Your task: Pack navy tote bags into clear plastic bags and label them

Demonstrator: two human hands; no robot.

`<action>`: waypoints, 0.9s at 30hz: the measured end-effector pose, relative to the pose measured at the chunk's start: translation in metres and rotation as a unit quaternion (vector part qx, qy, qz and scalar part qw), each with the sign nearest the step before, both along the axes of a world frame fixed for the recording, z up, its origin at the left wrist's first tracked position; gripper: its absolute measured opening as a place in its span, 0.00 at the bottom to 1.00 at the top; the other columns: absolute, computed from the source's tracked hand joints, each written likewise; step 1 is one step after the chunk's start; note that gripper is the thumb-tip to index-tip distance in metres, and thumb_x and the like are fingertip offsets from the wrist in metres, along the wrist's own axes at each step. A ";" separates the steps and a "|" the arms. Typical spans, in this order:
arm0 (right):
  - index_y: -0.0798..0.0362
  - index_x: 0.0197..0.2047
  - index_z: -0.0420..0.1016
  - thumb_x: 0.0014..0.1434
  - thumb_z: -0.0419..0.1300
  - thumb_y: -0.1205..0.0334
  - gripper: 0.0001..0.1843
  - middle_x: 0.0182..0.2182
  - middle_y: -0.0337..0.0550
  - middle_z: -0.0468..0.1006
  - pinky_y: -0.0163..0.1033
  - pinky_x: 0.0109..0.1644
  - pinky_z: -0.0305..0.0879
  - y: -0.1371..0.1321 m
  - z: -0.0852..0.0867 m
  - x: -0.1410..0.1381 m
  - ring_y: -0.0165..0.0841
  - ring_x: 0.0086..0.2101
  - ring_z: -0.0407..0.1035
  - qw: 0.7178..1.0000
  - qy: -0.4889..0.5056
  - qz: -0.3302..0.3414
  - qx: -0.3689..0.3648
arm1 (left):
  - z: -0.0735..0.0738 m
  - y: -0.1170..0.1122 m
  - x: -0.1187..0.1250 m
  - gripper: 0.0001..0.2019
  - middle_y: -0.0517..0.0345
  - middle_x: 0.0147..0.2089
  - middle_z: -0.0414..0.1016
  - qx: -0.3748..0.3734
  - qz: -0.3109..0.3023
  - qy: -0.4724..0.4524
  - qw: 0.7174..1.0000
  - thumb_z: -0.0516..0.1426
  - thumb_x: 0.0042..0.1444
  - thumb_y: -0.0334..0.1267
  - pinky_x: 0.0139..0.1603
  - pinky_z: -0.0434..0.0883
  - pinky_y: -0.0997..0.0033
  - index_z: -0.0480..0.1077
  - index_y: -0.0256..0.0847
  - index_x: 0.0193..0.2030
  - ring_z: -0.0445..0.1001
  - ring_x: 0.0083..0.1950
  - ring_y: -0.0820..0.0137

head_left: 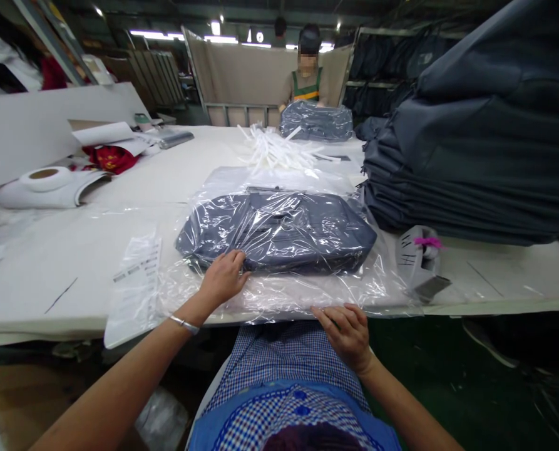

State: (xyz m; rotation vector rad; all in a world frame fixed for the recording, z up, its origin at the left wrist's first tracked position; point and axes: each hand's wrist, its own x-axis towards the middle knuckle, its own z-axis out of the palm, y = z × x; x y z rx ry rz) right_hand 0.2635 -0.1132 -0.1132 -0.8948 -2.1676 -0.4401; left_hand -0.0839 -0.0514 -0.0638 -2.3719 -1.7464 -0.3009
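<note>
A dark blue-grey fabric bag (307,232) lies flat inside a clear plastic bag (279,291) on the table in front of me. My left hand (225,275) rests at the near edge of the fabric bag, its fingers bent and closed on the plastic. At the table's front edge, my right hand (345,329) has its fingers curled over the near rim of the plastic bag. The exact grip of its fingertips is partly hidden. Left of the plastic lies a sheet of printed labels (136,269).
A tall stack of dark bags (471,169) stands on the right, with a grey tape dispenser (420,257) before it. White strips (279,150) are heaped behind. A white roll (47,178) sits left. Across the table, a person (307,81) stands behind another wrapped bag (317,121).
</note>
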 end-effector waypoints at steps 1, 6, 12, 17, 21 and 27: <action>0.42 0.59 0.72 0.63 0.61 0.72 0.24 0.39 0.36 0.83 0.44 0.66 0.55 -0.001 0.001 0.000 0.30 0.41 0.75 1.000 -0.002 -0.003 -0.001 | 0.000 0.000 0.000 0.14 0.44 0.51 0.73 0.000 0.000 0.002 1.000 0.57 0.60 0.42 0.55 0.68 0.55 0.65 0.39 0.51 0.73 0.51 0.55; 0.38 0.64 0.67 0.62 0.62 0.71 0.30 0.55 0.42 0.78 0.59 0.71 0.46 0.003 0.001 0.000 0.41 0.58 0.68 0.999 -0.026 -0.024 -0.004 | 0.003 0.000 0.002 0.14 0.44 0.50 0.74 -0.015 0.013 0.001 1.000 0.57 0.61 0.42 0.54 0.68 0.55 0.66 0.40 0.51 0.73 0.50 0.55; 0.49 0.61 0.71 0.65 0.56 0.73 0.23 0.58 0.46 0.75 0.61 0.71 0.45 0.028 0.001 -0.003 0.43 0.63 0.62 0.995 -0.074 0.049 -0.035 | 0.005 0.001 0.002 0.14 0.45 0.50 0.74 -0.015 0.009 -0.001 1.000 0.57 0.61 0.42 0.53 0.68 0.56 0.66 0.40 0.51 0.73 0.50 0.55; 0.57 0.55 0.74 0.67 0.51 0.74 0.17 0.48 0.49 0.82 0.47 0.59 0.68 0.048 0.018 0.008 0.37 0.49 0.76 0.981 -0.103 0.149 -0.062 | 0.005 -0.001 0.001 0.14 0.45 0.52 0.73 -0.013 0.002 -0.002 1.000 0.56 0.62 0.43 0.55 0.68 0.56 0.66 0.40 0.52 0.73 0.51 0.56; 0.53 0.51 0.76 0.67 0.52 0.72 0.15 0.43 0.44 0.83 0.35 0.43 0.71 0.081 0.049 0.010 0.33 0.38 0.78 0.977 -0.123 0.136 -0.111 | 0.005 -0.002 -0.003 0.16 0.45 0.54 0.74 -0.023 -0.003 -0.017 1.000 0.55 0.63 0.44 0.56 0.68 0.56 0.67 0.40 0.54 0.74 0.52 0.57; 0.46 0.44 0.80 0.67 0.54 0.63 0.12 0.41 0.40 0.82 0.35 0.37 0.64 0.173 0.091 -0.025 0.35 0.39 0.75 0.951 -0.150 0.025 -0.269 | 0.020 0.005 -0.012 0.16 0.51 0.53 0.77 -0.101 0.010 -0.059 0.993 0.50 0.66 0.50 0.46 0.72 0.60 0.71 0.47 0.52 0.78 0.47 0.58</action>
